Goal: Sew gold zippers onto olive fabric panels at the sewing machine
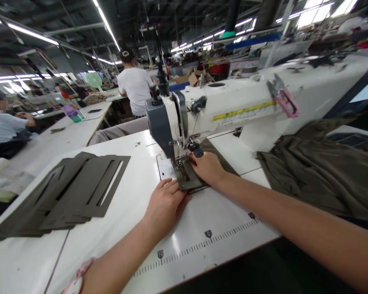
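Note:
My right hand (207, 168) presses down on an olive fabric piece (187, 175) lying under the presser foot (180, 161) of a white industrial sewing machine (221, 110). My left hand (165, 204) lies flat on the white machine table (221, 237), its fingertips at the fabric's near edge. The needle area is mostly hidden by the machine head and the foot. To the left lies a stack of olive cut-out fabric frames (70, 192). A heap of olive cloth (313, 171) sits to the right, and pink-handled thread snips (283, 98) hang on the machine arm.
A ruler scale (199, 245) is marked along the table's front edge. Behind the machine, a person in a white shirt (135, 90) stands near cardboard boxes (196, 77). Another seated person (6, 126) works at a long white table (58, 143) on the left.

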Demonstrator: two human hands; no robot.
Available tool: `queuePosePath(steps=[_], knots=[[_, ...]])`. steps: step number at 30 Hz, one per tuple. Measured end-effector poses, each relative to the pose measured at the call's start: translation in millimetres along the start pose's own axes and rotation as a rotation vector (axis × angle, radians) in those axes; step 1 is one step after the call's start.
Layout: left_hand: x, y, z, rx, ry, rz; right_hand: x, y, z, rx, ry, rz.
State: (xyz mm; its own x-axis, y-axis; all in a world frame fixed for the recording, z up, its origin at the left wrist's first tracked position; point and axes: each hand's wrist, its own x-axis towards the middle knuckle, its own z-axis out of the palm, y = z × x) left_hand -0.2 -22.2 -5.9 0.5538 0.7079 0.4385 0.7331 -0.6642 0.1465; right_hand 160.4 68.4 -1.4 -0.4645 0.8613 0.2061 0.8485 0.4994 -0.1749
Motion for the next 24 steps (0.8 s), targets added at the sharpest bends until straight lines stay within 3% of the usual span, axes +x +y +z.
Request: queuePosePath(steps=[3, 5, 8, 11, 17, 24], knots=[[-6, 4, -3.6, 0.049, 0.123, -0.09, -28, 3, -3, 0.059, 0.074, -0.171], [-9, 3, -4.0, 0.08, 0.171, -0.126, -47, 4, -2, 0.154, 0.148, -0.365], [-8, -4, -2.6, 0.056, 0.104, -0.008, -64, 2, 1, 0.258, 0.202, -0.554], [-8, -11, -2.0, 0.048, 0.057, 0.136, -67, 0, 3, 0.283, 0.202, -0.57], [-6, -11, -0.5, 0.226, 0.104, 0.263, -66, 1, 8, 0.317, 0.237, -0.555], [4, -7, 7.3, 0.296, 0.188, 0.218, -62, 1, 9, 0.317, 0.235, -0.55]])
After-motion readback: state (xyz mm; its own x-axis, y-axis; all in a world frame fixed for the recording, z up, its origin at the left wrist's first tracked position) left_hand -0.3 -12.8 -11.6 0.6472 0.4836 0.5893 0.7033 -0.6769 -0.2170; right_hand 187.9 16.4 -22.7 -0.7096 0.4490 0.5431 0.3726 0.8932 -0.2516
